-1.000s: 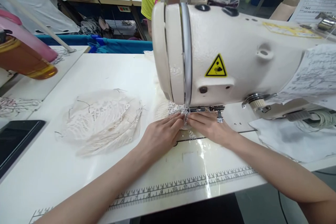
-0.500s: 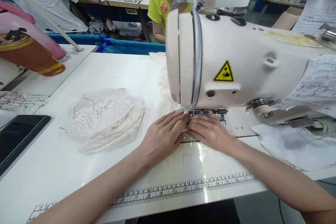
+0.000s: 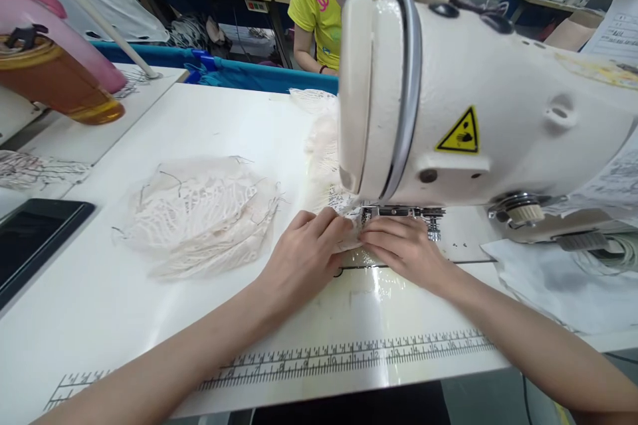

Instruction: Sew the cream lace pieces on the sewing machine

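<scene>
My left hand [image 3: 310, 247] has its fingers bent and closed on the edge of a pale lace fabric [image 3: 323, 163], just left of the presser foot. Opposite it, my right hand [image 3: 406, 249] lies low beside the needle area, fingers pressed together on the same fabric. A small folded bit of the lace shows between both hands. The rest runs back along the left side of the sewing machine [image 3: 448, 80], whose head hides part of it. The needle itself is hidden. Left of my hands lies a loose pile of cream lace pieces [image 3: 199, 219] with stray threads.
A phone [image 3: 37, 246] lies at the left edge, near an amber bottle [image 3: 60, 80] and a pink bottle [image 3: 82, 46]. White cloth [image 3: 558, 292] sits at the right. A printed ruler [image 3: 349, 358] runs along the table's front. Two other people sit beyond the blue cloth trough [image 3: 264, 73].
The view has shifted, so the machine appears larger and further right. My left hand's fingers have gone from lying flatter to bent, with raised knuckles. My right hand stays by the presser foot.
</scene>
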`<action>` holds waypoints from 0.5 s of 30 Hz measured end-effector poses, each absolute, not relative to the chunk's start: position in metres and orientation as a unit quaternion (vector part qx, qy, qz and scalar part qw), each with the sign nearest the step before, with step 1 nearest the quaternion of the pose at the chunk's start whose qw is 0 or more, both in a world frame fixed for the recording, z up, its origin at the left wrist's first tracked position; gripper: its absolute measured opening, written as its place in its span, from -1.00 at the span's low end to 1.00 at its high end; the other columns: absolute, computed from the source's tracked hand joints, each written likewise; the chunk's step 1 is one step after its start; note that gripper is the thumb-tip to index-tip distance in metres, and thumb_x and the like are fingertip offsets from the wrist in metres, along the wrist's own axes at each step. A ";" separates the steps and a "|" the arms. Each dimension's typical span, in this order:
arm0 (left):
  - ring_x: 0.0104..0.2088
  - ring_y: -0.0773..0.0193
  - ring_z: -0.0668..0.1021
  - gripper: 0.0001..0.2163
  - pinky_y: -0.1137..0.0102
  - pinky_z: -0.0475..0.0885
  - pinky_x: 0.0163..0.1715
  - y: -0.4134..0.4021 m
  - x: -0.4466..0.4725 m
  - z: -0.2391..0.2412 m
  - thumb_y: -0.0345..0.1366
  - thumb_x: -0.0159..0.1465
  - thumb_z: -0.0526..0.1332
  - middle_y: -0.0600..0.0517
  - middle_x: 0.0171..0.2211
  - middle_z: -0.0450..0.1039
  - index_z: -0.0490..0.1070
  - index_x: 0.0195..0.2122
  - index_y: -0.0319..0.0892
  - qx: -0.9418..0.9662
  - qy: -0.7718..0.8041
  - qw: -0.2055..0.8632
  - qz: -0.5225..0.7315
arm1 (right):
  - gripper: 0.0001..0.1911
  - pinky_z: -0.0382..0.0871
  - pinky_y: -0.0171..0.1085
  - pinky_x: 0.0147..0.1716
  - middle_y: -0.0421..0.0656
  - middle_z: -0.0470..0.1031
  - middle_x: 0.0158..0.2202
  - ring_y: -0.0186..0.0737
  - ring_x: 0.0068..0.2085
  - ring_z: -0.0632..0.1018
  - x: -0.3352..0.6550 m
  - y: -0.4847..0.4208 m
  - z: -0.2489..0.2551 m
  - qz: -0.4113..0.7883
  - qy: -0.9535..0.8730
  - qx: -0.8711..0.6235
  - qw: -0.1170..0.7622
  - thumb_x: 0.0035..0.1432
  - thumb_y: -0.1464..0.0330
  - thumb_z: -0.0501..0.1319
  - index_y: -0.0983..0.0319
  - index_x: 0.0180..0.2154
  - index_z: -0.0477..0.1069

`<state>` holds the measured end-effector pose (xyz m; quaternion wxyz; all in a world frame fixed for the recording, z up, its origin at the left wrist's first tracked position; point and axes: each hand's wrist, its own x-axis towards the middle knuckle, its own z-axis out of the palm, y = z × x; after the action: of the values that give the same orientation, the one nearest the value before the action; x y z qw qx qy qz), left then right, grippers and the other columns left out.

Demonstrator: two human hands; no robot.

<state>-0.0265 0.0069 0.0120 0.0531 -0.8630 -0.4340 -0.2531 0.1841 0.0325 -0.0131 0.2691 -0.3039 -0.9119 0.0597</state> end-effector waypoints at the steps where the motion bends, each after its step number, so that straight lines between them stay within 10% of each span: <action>1: -0.38 0.22 0.43 -0.77 0.32 0.34 -0.37 0.008 -0.028 0.012 -0.59 0.10 0.09 0.01 -0.34 0.42 0.28 -0.27 -0.17 -0.866 -0.429 0.046 -0.253 | -0.79 0.36 -0.29 -0.22 -0.24 0.55 -0.20 -0.30 -0.17 0.52 0.184 0.032 -0.013 0.065 -0.910 -0.308 0.270 0.27 0.38 0.10 0.09 -0.13 0.46; 7: -0.33 0.28 0.44 -0.76 0.35 0.35 -0.27 0.014 -0.030 0.009 -0.66 0.07 0.02 0.05 -0.32 0.44 0.20 -0.48 -0.14 -0.880 -0.372 -0.012 -0.295 | -0.76 0.35 -0.36 -0.30 -0.28 0.55 -0.32 -0.37 -0.29 0.53 0.182 0.032 -0.013 0.104 -0.893 -0.338 0.277 0.26 0.43 0.06 0.09 -0.13 0.44; 15: -0.09 0.17 0.53 -0.75 0.26 0.45 -0.10 0.017 -0.031 0.011 -0.52 0.23 0.04 -0.09 -0.12 0.51 0.34 -0.09 -0.22 -0.896 -0.344 0.019 -0.280 | -0.80 0.42 -0.28 -0.20 -0.26 0.55 -0.18 -0.31 -0.18 0.53 0.184 0.035 -0.012 0.103 -0.909 -0.287 0.284 0.24 0.38 0.13 0.07 -0.16 0.48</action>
<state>-0.0310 0.0175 0.0109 0.0188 -0.8962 -0.3438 -0.2799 0.1843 0.0345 -0.0121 0.2843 -0.2867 -0.9090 0.1033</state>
